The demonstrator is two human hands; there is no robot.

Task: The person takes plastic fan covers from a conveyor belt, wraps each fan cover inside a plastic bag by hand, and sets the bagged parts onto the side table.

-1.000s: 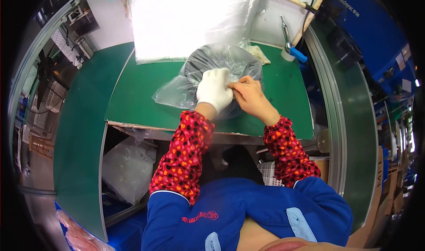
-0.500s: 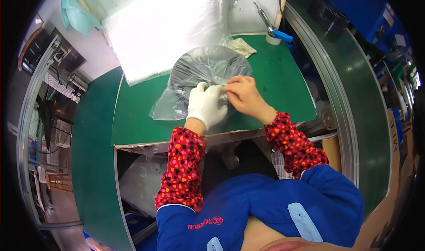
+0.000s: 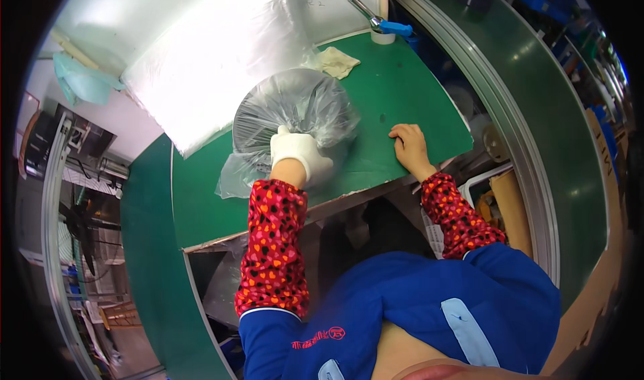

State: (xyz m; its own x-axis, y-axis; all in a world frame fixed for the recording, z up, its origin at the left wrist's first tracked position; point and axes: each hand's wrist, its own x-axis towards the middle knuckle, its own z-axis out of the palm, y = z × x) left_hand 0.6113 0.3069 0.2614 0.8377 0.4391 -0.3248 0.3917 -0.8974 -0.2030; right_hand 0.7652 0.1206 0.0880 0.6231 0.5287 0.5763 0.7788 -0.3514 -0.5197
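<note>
A round, dark disc-like item (image 3: pixel 258 108) lies on the green worktable, wrapped in a clear plastic bag (image 3: pixel 322 105). The film is bunched and wrinkled toward the middle, and a loose flap spreads out at the lower left. My left hand (image 3: pixel 295 153), in a white glove, is closed on the gathered plastic at the near side of the bag; its fingertips are partly hidden. To the right, my bare right hand (image 3: pixel 410 146) rests at the table's near right part, apart from the bag. Its fingers are curled together, with nothing visible in them.
Behind the bag leans a large stack of white plastic sheets (image 3: pixel 208 58). A cream cloth (image 3: pixel 337 63) lies beyond it. At the back right, a metal tool with a blue handle (image 3: pixel 396 28) sits over a white tape roll (image 3: pixel 383 38). A metal rail (image 3: pixel 490 78) runs along the right.
My right hand has left the plastic and moved right, down to the table. My left hand stays on the bag. The whole view has shifted and turned slightly.
</note>
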